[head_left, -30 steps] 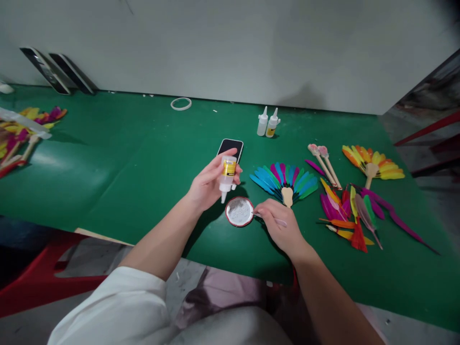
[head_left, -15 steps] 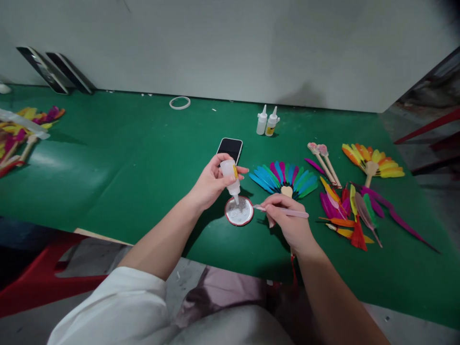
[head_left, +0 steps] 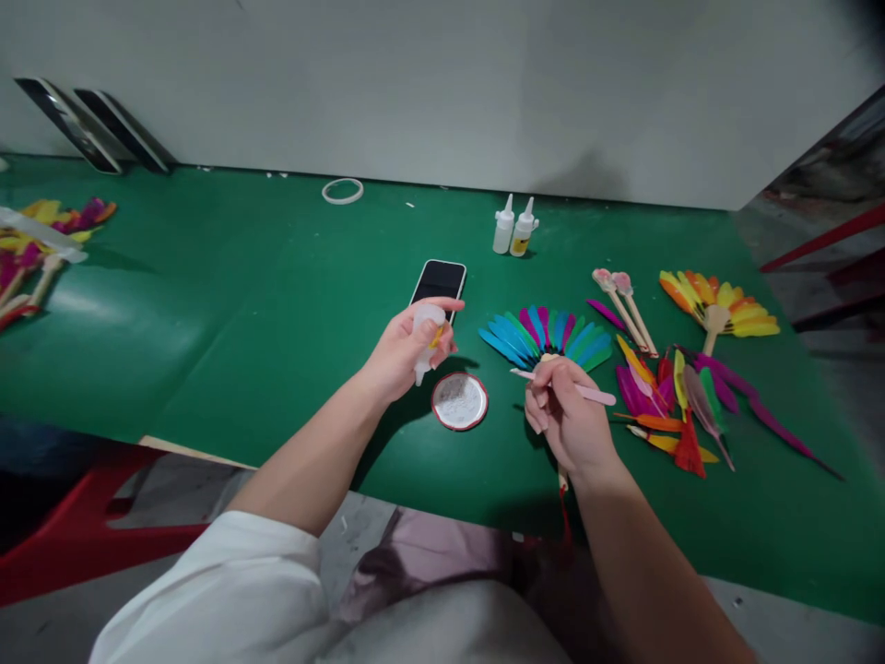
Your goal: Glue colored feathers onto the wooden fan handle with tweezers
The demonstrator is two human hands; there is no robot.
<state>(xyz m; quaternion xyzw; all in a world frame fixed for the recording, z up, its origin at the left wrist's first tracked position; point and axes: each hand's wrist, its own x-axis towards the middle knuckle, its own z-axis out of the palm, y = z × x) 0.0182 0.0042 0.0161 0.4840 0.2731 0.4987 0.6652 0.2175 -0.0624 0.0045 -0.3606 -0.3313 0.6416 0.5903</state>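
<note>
My left hand (head_left: 401, 352) is closed round a small white glue bottle (head_left: 427, 334), its nozzle pointing down, to the left of a round red-rimmed dish (head_left: 460, 402) with a whitish, mottled surface. Between the fingers of my right hand (head_left: 571, 410) is a pair of pale pink tweezers (head_left: 587, 394), tip toward the left. Behind that hand lies a feather fan (head_left: 546, 334) in blue, green and magenta; its handle is mostly covered by the hand, and a red tassel hangs at the table's front edge.
A phone (head_left: 441, 280) lies beyond my left hand. Two glue bottles (head_left: 513, 231) stand near the wall. Rightward are wooden sticks (head_left: 628, 314), a yellow-orange fan (head_left: 719, 309) and loose feathers (head_left: 674, 406). A white ring (head_left: 342, 191) and more feather fans (head_left: 48, 240) lie leftward.
My left hand has moved the glue bottle left and away from the dish, tilting its nozzle the other way. My right hand has drawn the tweezers back to the right, off the dish's rim.
</note>
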